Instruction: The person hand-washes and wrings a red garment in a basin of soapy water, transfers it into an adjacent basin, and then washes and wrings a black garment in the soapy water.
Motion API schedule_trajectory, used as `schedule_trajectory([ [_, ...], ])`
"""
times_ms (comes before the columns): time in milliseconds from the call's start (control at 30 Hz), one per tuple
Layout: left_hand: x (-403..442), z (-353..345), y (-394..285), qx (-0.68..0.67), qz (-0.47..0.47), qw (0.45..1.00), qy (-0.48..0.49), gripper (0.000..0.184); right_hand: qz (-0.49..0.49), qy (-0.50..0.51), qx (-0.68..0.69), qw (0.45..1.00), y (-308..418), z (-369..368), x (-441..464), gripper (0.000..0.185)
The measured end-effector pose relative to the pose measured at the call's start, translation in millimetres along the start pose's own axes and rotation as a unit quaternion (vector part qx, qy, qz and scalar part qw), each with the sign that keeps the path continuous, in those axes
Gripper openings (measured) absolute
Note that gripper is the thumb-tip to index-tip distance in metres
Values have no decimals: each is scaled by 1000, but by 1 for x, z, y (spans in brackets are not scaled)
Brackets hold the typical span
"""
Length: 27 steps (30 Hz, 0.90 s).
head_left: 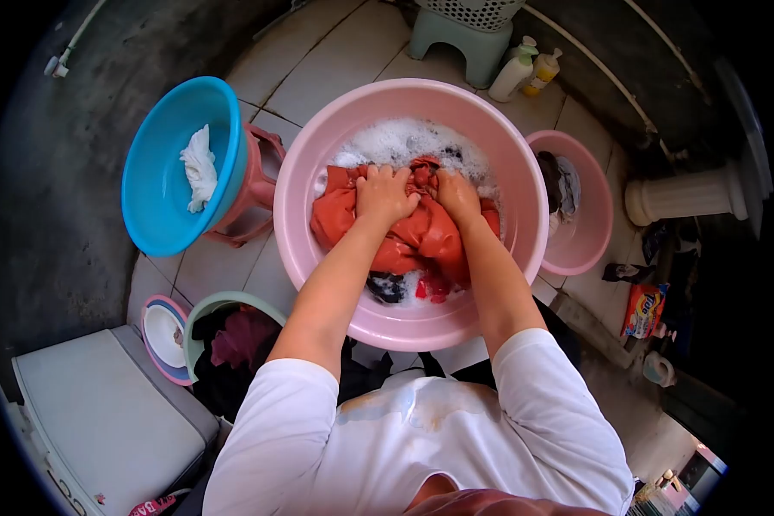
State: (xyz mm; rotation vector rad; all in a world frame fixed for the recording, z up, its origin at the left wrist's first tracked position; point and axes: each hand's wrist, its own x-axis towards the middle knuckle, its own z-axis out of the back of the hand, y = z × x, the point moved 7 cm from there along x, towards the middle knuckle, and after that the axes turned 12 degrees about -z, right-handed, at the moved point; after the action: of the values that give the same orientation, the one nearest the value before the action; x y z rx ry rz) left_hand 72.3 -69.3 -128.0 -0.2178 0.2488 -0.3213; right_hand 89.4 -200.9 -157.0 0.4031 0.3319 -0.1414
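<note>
A large pink basin holds white suds and a wet red-orange cloth. My left hand lies on the cloth's left part, its fingers spread and pointing up the view. On the cloth's right part is my right hand, with its fingers curled down into the folds beside a bunched bit; the fingertips are hidden. Dark cloth and a bright red piece show in the suds below the red-orange cloth.
Left, a blue basin with a white cloth stands on a pink stool. Lower left are a green tub of dark clothes and a white box. A smaller pink basin is right; bottles stand beyond.
</note>
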Motion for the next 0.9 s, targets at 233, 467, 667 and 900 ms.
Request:
schedule_trajectory([
  [233,16,-22,6,-24,1,997,-78,49,64,18,-70,995,-33,-84,47,25],
  [467,-9,20,14,-145,68,983,-88,44,63,-54,99,992,18,64,-8,34],
  [667,-52,28,-41,-820,234,518,62,70,224,-100,385,890,59,125,-78,28],
  [900,-74,9,-42,-932,-119,341,5,36,305,-66,288,905,102,78,-178,25],
])
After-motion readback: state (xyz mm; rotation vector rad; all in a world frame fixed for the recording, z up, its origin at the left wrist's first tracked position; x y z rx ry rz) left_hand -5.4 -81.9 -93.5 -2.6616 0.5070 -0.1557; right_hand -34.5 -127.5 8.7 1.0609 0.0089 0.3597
